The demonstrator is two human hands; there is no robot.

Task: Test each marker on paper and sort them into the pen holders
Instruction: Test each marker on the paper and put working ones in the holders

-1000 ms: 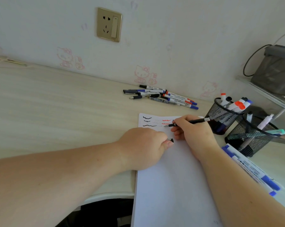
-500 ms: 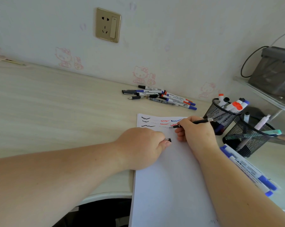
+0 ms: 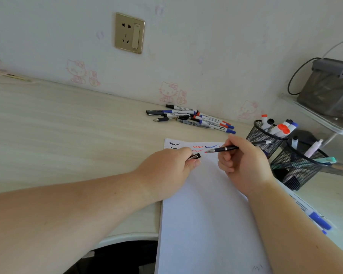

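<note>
Pale wood-grain bench (image 3: pixel 48 135), smooth and bare on the left. Left hand (image 3: pixel 166 171) curled, thumb and forefinger pinching a small black pen cap (image 3: pixel 195 156) with a silver clip, over the far end of the white paper (image 3: pixel 202 214). Short wavy test strokes in black, red and blue across that far edge. Far behind, loose heap of slim markers (image 3: pixel 194 119), white barrels with blue, red and black caps. Right hand (image 3: pixel 243 165) closed around a thin black pen (image 3: pixel 225 148), silver tip near the red strokes; contact with the sheet unclear. Far right, two round black wire-mesh pen holders (image 3: pixel 265 139) (image 3: pixel 297 167), touching, each stocked with upright markers. Near right, more blue-capped markers (image 3: pixel 318 222) flat on the bench.
</note>
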